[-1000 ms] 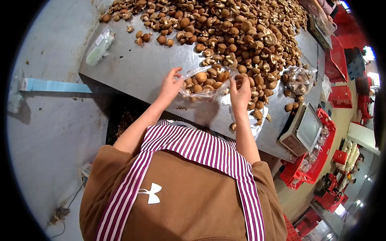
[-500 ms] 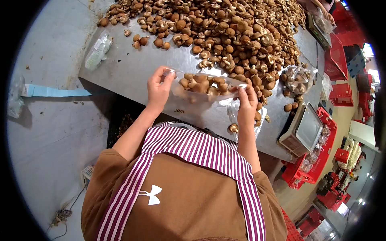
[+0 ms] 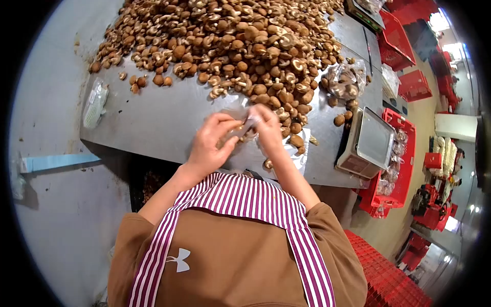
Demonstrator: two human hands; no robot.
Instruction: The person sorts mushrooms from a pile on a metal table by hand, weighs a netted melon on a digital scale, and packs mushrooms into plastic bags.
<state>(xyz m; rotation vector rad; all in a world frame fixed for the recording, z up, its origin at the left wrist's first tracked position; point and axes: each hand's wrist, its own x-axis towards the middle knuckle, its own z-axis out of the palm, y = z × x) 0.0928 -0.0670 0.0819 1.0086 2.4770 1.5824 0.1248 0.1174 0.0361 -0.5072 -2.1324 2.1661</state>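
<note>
Both hands meet over the near edge of the metal table [image 3: 153,123]. My left hand [image 3: 212,142] curves round the left side of a clear plastic bag [image 3: 250,128], thumb and fingers apart around it. At the bag's gathered top, my right hand [image 3: 266,128] is closed on the plastic and blurred by motion. The mushrooms in the bag are mostly hidden by the hands. Just beyond lies a big heap of brown mushrooms [image 3: 225,41]. White plastic bags [image 3: 299,158] lie to the right, with a few mushrooms on them.
A scale [image 3: 371,138] stands at the table's right edge, near a filled bag of mushrooms [image 3: 345,82]. A red crate [image 3: 404,163] beside it holds packed bags. A net-wrapped packet [image 3: 95,105] lies at the left. Red crates [image 3: 383,276] stand at lower right.
My hands have come together from either side of the open bag, and its mouth is now gathered between them. The view has shifted, so the table items appear further left.
</note>
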